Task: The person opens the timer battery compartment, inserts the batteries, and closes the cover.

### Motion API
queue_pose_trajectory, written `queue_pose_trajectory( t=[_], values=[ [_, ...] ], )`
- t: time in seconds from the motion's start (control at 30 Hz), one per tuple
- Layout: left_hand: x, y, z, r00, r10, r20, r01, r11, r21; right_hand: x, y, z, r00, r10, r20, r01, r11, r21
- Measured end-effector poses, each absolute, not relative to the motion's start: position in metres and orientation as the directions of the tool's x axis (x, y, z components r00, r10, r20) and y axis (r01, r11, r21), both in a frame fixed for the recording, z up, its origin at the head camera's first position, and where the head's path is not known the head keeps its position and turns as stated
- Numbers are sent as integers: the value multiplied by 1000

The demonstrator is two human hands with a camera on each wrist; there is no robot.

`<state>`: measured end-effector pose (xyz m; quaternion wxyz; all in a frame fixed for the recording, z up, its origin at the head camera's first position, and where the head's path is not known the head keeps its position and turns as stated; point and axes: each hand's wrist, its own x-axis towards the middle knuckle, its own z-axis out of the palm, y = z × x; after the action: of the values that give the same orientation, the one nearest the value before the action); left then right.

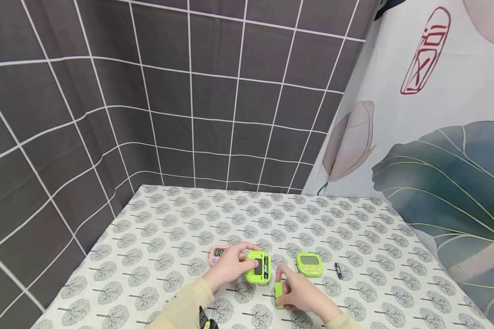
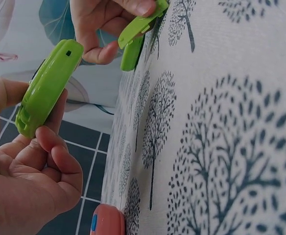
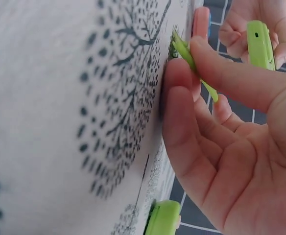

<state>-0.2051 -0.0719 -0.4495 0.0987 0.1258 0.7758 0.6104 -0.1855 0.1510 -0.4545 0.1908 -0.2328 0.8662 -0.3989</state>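
My left hand [image 1: 226,268] grips a lime-green digital timer [image 1: 256,275], raised above the table, its back toward me in the head view. Inside its uncovered battery compartment, a dark battery [image 1: 265,266] lies lengthwise. To the right of it, my right hand [image 1: 302,291] pinches a thin green battery cover [image 1: 278,294] between thumb and fingers, close to the tabletop. The right wrist view has this cover [image 3: 183,51] edge-on, apart from the timer. In the left wrist view, the timer [image 2: 52,85] shows its side, with a small dark slot.
A second green timer [image 1: 310,264] lies screen up beyond my right hand. Right of it is a loose dark battery [image 1: 338,270]. A pink timer [image 1: 216,251] sits partly hidden behind my left hand. The tree-print cloth [image 1: 169,292] covers the table; a dark grid curtain [image 1: 214,100] hangs behind.
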Motion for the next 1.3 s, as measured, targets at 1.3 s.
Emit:
queue_pose_trajectory(
  t=[1.3],
  values=[
    [-203, -71, -449, -951, 308, -27, 39, 207, 978, -195, 138, -439, -923, -375, -90, 9, 213, -977]
  ],
)
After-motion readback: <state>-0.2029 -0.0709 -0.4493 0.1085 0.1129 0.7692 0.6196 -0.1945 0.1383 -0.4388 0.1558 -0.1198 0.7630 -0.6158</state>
